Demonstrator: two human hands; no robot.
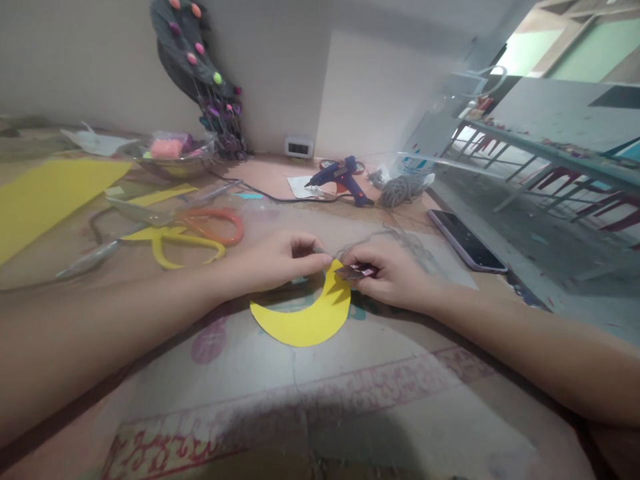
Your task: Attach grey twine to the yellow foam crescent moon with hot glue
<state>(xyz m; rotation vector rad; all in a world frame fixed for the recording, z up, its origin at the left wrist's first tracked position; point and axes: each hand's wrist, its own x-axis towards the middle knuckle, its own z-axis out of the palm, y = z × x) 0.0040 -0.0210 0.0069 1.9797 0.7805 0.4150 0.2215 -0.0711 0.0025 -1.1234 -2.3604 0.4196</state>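
A yellow crescent cutout [300, 327] lies over the sheet-covered table in front of me, one tip up between my hands. My left hand [295, 260] is closed, with thumb and fingers pinching at that upper tip. My right hand [393, 270] wraps round a small tool with a dark pointed metal end [350, 272], possibly thread snips; its point lies over the crescent's right edge. Most of the tool is hidden in my fingers. Loose grey yarn [407, 243] trails behind my right hand. Whether my fingers also hold yarn is unclear.
Large scissors with orange and yellow handles [220, 227] lie left, near yellow sheet [60, 200]. A blue glue gun [345, 180], a grey yarn bundle [403, 191] and a phone [467, 240] lie beyond. A grey crescent decoration [183, 50] leans against the wall.
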